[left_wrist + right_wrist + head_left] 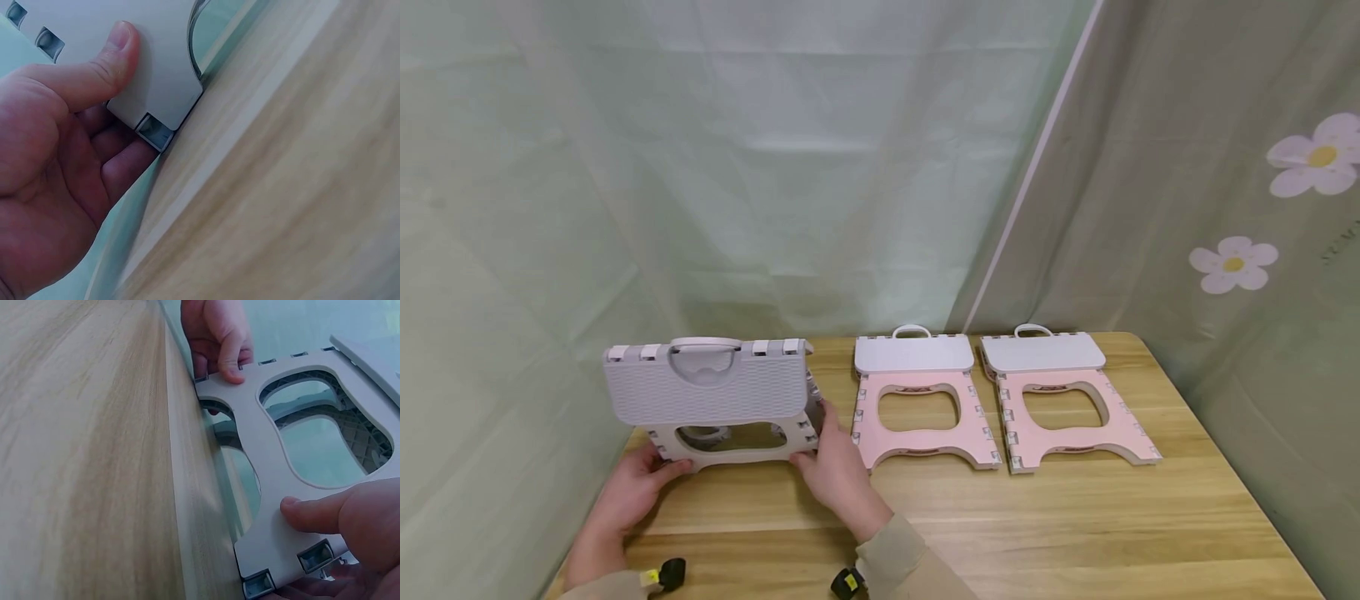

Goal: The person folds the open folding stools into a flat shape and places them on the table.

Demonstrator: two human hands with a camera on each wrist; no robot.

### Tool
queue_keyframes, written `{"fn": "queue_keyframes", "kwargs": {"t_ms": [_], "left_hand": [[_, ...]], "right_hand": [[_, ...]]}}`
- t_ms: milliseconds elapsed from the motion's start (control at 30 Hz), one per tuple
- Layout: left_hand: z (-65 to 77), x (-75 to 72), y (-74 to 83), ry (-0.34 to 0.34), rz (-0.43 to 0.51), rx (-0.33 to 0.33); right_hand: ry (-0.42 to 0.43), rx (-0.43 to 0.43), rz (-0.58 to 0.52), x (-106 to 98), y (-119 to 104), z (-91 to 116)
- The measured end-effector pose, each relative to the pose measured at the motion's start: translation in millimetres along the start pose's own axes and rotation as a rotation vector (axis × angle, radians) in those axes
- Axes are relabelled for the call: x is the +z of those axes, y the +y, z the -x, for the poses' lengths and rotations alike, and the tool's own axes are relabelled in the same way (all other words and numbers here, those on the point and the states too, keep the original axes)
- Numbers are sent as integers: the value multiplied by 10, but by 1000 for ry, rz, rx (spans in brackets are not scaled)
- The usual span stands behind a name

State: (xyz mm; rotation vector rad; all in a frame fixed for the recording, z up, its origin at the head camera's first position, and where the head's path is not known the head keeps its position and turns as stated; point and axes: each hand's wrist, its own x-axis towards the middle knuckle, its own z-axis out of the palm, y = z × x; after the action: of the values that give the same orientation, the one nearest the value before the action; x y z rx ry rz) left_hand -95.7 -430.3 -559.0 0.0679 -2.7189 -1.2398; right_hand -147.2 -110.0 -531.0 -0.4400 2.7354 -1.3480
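A grey-white folding step stool (707, 392) stands at the left of the table, its textured top tilted toward me and its carry handle upward. My left hand (628, 492) grips the stool's lower left leg, thumb on the front face and fingers behind, as the left wrist view shows up close. At the right leg my right hand (838, 471) holds the panel (256, 437) the same way, thumb in front. Through the cut-out, the right wrist view shows a second leg panel (369, 434) behind, apart from the front one.
Two pink folding stools, one in the middle (917, 417) and one farther right (1067, 408), lie folded flat with white tops toward the back. All rest on a wooden table (1075, 533). Pale curtains (820, 167) hang close behind and at both sides.
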Motion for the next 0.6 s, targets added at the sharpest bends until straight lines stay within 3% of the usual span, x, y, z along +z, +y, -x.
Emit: {"fn": "queue_keyframes", "kwargs": {"t_ms": [400, 600], "left_hand": [[12, -24, 9, -5, -10, -12], [11, -37, 18, -14, -26, -15]], "right_hand": [[-2, 48, -49, -28, -14, -5], [-18, 17, -37, -41, -14, -1]]}}
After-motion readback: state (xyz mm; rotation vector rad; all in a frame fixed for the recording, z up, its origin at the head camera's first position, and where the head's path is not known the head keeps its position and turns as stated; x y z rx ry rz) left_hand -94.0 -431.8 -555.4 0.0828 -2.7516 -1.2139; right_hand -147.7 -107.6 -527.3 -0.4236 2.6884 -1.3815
